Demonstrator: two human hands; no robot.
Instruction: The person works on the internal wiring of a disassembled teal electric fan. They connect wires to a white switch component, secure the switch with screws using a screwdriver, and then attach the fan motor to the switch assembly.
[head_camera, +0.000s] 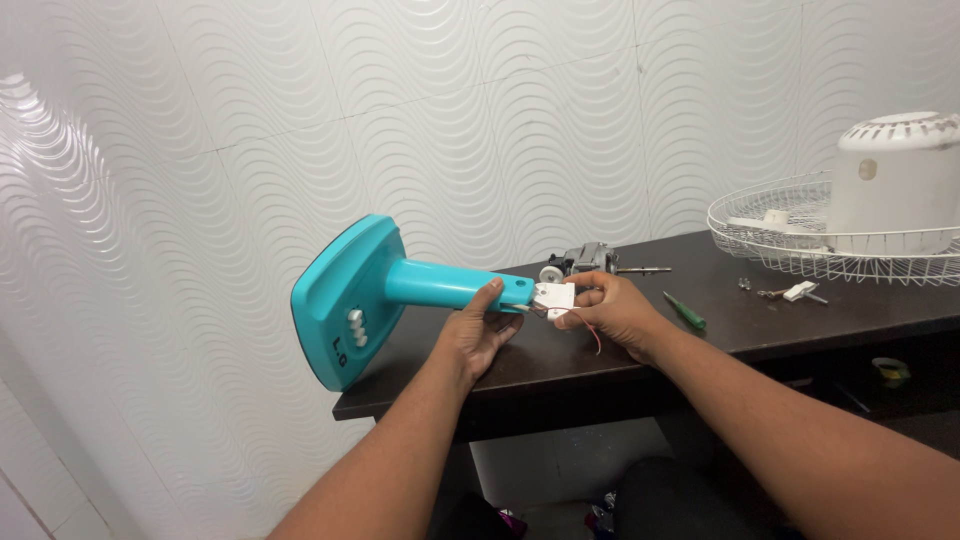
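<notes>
From the head camera, the left hand wraps the neck of a teal plastic fan stand, its fingers closed around the round column just short of the open end, with the square base tipped up at the left edge of the dark wooden surface. The right hand pinches a small white plastic connector block at the mouth of the column, fingers closed on it; thin red and white wires loop out beneath, though where they end is too small to tell. To handle this well, the left grip should probably stay firm so the column cannot roll, while the right keeps the block square to the opening and the wires free of pinching. Behind the hands lie a grey metal fan motor with its shaft, a green-handled screwdriver, a few loose screws, a white wire fan guard and a white domed plastic motor cover.
</notes>
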